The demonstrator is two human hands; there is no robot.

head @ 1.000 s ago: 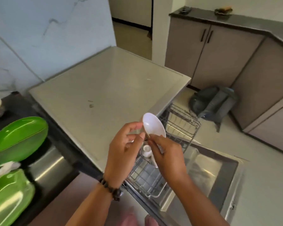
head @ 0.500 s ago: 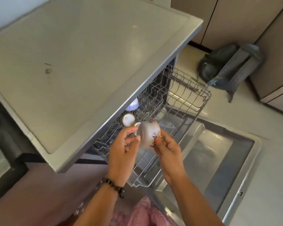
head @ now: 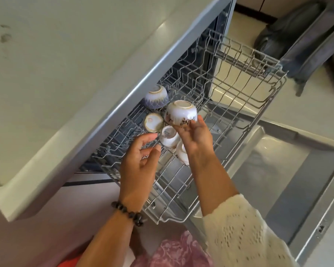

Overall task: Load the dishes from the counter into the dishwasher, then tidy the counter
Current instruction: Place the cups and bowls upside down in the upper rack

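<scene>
The pulled-out grey wire upper rack (head: pixel 229 105) of the open dishwasher now fills the view, where half a second ago the view was wider and the hands were above its near edge. The right hand (head: pixel 196 132) has carried the white floral-patterned ceramic bowl (head: pixel 181 112) deeper in; its fingers pinch the rim, bowl turned mouth-down and held over the rack at about ten o'clock from the palm. The left hand (head: pixel 141 160), earlier steadying the bowl, has let go; its fingers are spread and empty. Three upturned small cups (head: pixel 169 136) and a blue-patterned bowl (head: pixel 156 97) sit alongside, so this piece looks nearly seated.
</scene>
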